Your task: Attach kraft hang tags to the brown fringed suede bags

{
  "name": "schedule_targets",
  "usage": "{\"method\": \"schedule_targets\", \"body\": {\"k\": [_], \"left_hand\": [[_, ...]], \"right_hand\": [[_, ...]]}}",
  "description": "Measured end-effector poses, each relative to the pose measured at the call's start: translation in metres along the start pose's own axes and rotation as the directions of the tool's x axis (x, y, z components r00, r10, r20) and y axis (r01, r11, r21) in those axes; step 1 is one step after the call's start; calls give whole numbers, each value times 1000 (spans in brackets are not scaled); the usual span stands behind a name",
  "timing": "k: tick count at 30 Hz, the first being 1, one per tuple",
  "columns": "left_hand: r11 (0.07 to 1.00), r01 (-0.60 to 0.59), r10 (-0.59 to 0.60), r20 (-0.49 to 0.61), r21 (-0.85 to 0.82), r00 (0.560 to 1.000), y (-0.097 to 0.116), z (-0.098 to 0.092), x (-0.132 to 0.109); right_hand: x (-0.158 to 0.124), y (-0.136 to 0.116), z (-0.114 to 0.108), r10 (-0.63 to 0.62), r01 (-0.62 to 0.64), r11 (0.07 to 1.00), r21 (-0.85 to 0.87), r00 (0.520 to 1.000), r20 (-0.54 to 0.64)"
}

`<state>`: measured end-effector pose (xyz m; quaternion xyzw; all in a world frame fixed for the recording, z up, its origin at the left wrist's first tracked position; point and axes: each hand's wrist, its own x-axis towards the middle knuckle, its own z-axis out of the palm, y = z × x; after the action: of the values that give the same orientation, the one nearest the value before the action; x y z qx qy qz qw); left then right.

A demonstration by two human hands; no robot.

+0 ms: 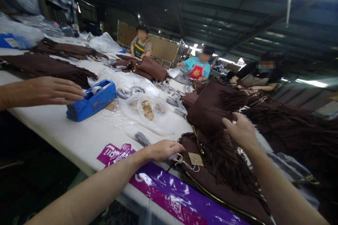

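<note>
Brown and fringed, the front bag (pixel 235 190) lies near the close edge of the white desk (pixel 66 135), a gold zip along its side. Under and beside it spreads shiny purple plastic (pixel 169 190) with white lettering. On the bag sits 1 tan tag (pixel 195 159) with a looped white cord (pixel 188 164).

From where I stand, the worker's left hand (pixel 165 150) is at the bag's left edge, fingers together and curled down next to the cord; whether they pinch anything I can't tell. The right hand (pixel 243 132) is at the second bag (pixel 206 109), which rests just behind the first; thumb and fingers are spread apart, and I can't tell if they grip the fringe.

Another person's hand (pixel 63 89) reaches in from the left, flat and open, beside the blue tape dispenser (pixel 92 102). Right of that, a clear sack (pixel 148 109) shows tan paper inside. More brown bags (pixel 44 65) lie toward the far left. Across the desk are 3 co-workers, 1 in a green apron (pixel 139 50), 1 in a red apron (pixel 196 71).
</note>
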<state>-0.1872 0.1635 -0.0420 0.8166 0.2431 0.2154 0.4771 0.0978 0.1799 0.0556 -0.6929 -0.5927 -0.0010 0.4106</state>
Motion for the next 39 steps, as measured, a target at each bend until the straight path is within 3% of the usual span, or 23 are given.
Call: {"method": "schedule_targets", "body": {"k": [2, 3, 5, 6, 8, 10, 13, 16, 19, 24, 29, 34, 36, 39], "left_hand": [[1000, -13, 13, -5, -18, 1000, 0, 0, 1], [999, -19, 19, -7, -28, 1000, 0, 0, 1], [999, -27, 26, -8, -44, 1000, 0, -1, 2], [998, -26, 25, -7, -49, 1000, 0, -1, 2], [998, -16, 15, -10, -61, 1000, 1, -2, 2], [996, 2, -3, -15, -85, 1000, 2, -2, 1], [986, 25, -25, 4, -167, 1000, 0, 0, 0], [964, 31, -26, 20, -264, 999, -8, 3, 1], [931, 12, -3, 25, -365, 1000, -18, 6, 4], [872, 57, -38, 49, -485, 998, -24, 9, 7], [854, 61, -38, 54, -517, 998, -27, 10, 8], [910, -27, 37, 17, -415, 999, -27, 10, 7], [957, -100, 102, -6, -274, 995, -22, 8, 4], [980, -195, 196, -33, 25, 980, -11, 7, -1]], "right_hand": [[-33, -4, 3, -183, 174, 970, -169, 982, -38], [-52, -8, 7, -253, 251, 948, -197, 967, 16], [-90, -18, 16, -318, 353, 933, -70, 900, 299], [-107, -23, 22, -314, 338, 941, 14, 856, 411], [-134, -30, 31, -322, 301, 945, 126, 791, 521], [-151, -34, 38, -349, 320, 936, 146, 787, 508], [-166, -34, 44, -463, 480, 876, 55, 801, 378], [-175, -35, 49, -629, 667, 740, -86, 732, 262], [-182, -38, 59, -711, 735, 663, -142, 678, 185], [-182, -36, 71, -723, 732, 675, -98, 682, 111], [-179, -33, 71, -730, 744, 658, -116, 668, 144], [-183, -39, 71, -714, 725, 688, -45, 686, 135], [-186, -42, 66, -675, 671, 738, 78, 726, 132], [-185, -43, 55, -476, 429, 870, 245, 860, 186]]}}
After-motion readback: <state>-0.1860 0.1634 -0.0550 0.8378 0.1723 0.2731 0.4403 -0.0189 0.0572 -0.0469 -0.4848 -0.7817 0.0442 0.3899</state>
